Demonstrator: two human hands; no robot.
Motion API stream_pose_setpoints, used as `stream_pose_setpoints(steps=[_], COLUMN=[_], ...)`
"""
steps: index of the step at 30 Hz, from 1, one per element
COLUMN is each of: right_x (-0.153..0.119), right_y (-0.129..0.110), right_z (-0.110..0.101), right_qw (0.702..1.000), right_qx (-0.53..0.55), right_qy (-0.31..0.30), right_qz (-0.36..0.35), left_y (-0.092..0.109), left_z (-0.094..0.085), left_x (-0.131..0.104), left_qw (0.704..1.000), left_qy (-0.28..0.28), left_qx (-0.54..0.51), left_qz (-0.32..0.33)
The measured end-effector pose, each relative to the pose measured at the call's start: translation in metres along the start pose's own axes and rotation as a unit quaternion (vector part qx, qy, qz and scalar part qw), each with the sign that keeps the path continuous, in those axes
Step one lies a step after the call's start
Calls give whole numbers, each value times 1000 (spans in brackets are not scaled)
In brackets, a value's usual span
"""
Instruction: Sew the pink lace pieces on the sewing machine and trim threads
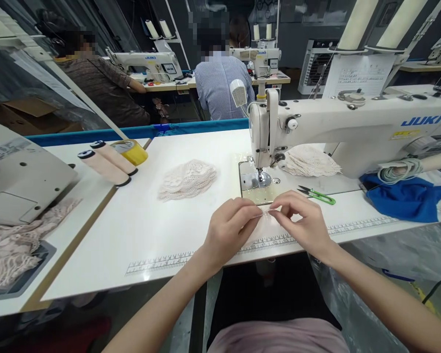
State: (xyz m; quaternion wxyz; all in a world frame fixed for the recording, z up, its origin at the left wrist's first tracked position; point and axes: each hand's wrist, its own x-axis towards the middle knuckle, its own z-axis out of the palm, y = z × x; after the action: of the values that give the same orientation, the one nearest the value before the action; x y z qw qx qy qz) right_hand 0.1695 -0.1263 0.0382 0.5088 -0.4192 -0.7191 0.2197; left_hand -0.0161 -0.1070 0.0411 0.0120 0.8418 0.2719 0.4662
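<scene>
Just in front of the needle plate of a white sewing machine (308, 122), my left hand (233, 228) and my right hand (303, 220) meet almost fingertip to fingertip. Both are pinched on a small, thin, pale piece (266, 212), too small to make out well. A stack of cream lace pieces (188, 180) lies on the white table (147, 220) left of the machine. More lace (310, 161) rests under the machine arm. Green-handled thread snips (318, 195) lie close beyond my right hand.
Two peach thread cones (105, 166) and a yellow tape roll (132, 152) stand at the left. Blue cloth (404, 198) lies at the right. A ruler strip (198, 256) runs along the front edge. People sit at machines beyond the table.
</scene>
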Motion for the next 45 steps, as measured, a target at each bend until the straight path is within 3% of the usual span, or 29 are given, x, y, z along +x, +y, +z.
stream_pose_setpoints(steps=[5, 10, 23, 40, 45], right_x=[-11, -14, -16, -20, -21], right_y=[-4, -3, 2, -1, 1], right_z=[2, 0, -3, -4, -9], right_qw=[996, 981, 944, 935, 898], right_qx=[-18, -78, -155, -177, -221], right_qy=[3, 24, 68, 77, 81], right_qz=[-93, -178, -284, -297, -372], left_y=[-3, -2, 1, 8, 11], left_z=[1, 2, 0, 3, 5], left_x=[-7, -8, -7, -7, -9], left_qw=[987, 980, 988, 993, 996], left_qy=[21, 28, 16, 1, -8], left_qx=[74, 89, 64, 44, 19], left_qz=[138, 178, 140, 108, 89])
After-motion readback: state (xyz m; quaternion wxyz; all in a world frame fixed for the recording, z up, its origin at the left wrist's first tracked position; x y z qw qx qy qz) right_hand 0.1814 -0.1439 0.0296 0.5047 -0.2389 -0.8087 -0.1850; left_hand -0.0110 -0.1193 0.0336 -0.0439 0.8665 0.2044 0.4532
